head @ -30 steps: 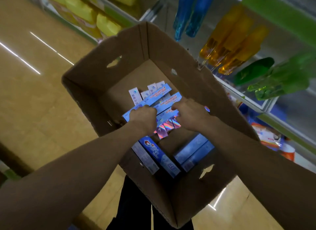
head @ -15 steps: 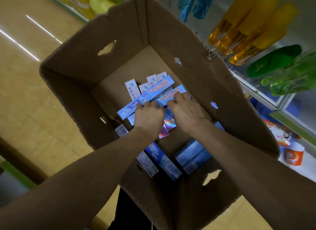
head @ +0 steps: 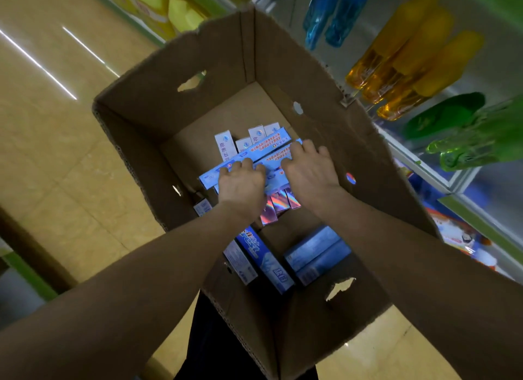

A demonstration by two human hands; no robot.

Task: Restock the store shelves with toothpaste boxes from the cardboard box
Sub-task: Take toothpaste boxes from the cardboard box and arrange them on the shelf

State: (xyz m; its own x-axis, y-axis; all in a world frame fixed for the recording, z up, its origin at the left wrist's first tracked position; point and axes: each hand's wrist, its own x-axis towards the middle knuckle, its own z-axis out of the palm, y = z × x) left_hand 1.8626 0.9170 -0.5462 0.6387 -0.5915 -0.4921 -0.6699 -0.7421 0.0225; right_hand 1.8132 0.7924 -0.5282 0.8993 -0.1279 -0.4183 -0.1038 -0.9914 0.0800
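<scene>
Inside the open cardboard box (head: 158,96), toward its far wall, we find a bundle of long blue toothpaste boxes (head: 270,147) lying crosswise over others. The left grip (head: 242,186) is clenched on the bundle's left part, its fingers curled over the far edge. The right grip (head: 310,170) lies on the bundle just beside it, fingers spread across the top (whether they clasp it we cannot tell). Upright white cartons (head: 226,146) stand behind the bundle, and further blue cartons (head: 314,249) lie at the near end. To the right, shelves (head: 410,162) carry orange bottles (head: 410,63) and green bottles (head: 467,145).
</scene>
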